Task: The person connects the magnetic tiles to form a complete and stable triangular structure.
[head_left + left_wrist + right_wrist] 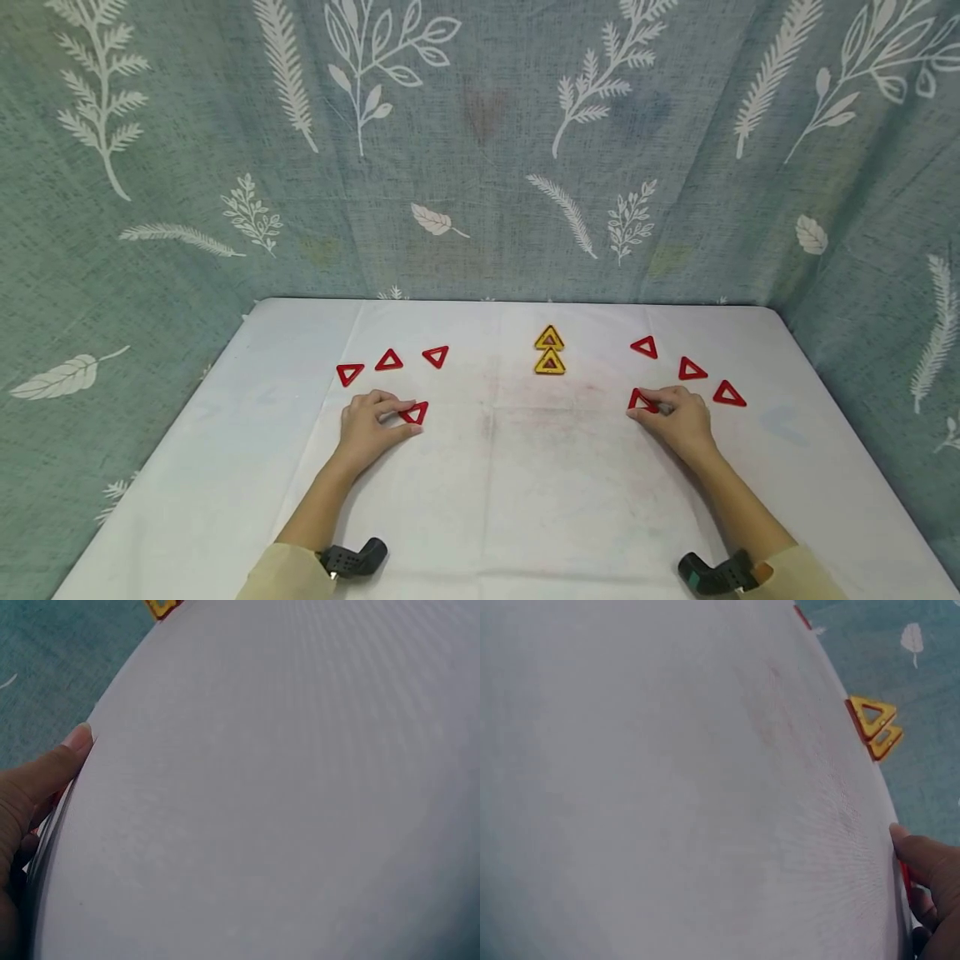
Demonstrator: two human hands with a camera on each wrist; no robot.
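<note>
My left hand (369, 425) holds a red triangle frame (422, 412) between thumb and fingers, low over the white tabletop. On the other side, my right hand (681, 419) grips another red triangle frame (637, 399) by its right part, and the fingers cover some of it. Two yellow triangles (550, 362) stand at the back middle, one directly behind the other in the head view. The right wrist view shows these yellow triangles (871, 716) with red along their edge. In the left wrist view only the thumb side of the left hand (37, 787) shows.
Three red triangles (389, 360) lie behind my left hand. Three more red triangles (692, 368) lie behind and to the right of my right hand. A leaf-patterned curtain (480, 167) closes off the white table's (480, 500) back and sides.
</note>
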